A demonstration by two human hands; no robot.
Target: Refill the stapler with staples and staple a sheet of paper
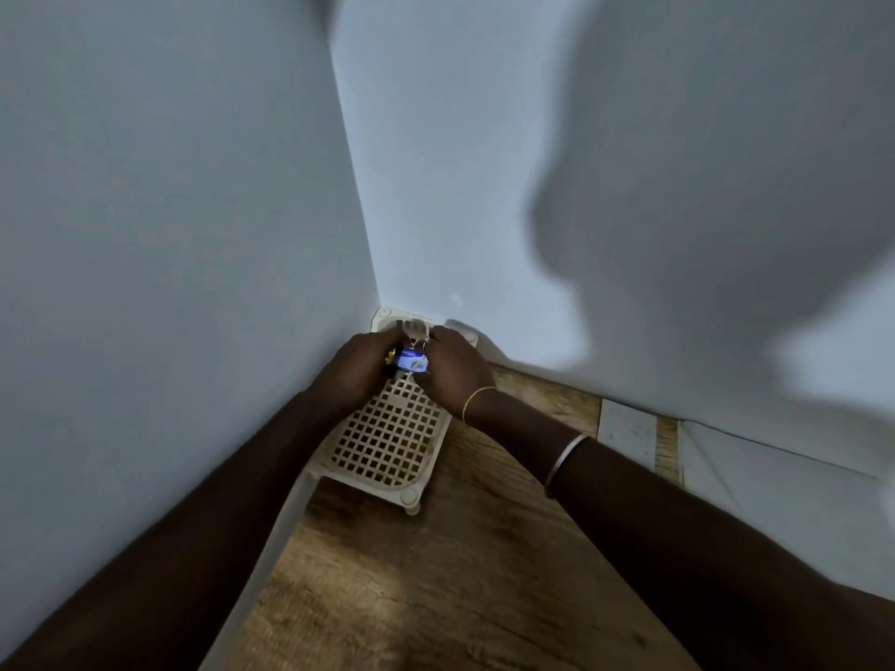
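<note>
Both of my hands meet over the far end of a cream lattice rack (387, 438) in the corner of the room. Between them is a small blue and white box (411, 363), probably staples, gripped from both sides. My left hand (361, 368) holds its left side and my right hand (453, 368) its right side, fingers curled on it. A bit of yellow shows under the left fingers. No stapler or sheet of paper can be made out.
White walls (193, 234) close in on the left and behind the rack. A wooden-look floor (436, 573) lies below. A white panel (624, 433) leans at the right wall. A large shadow covers the right wall.
</note>
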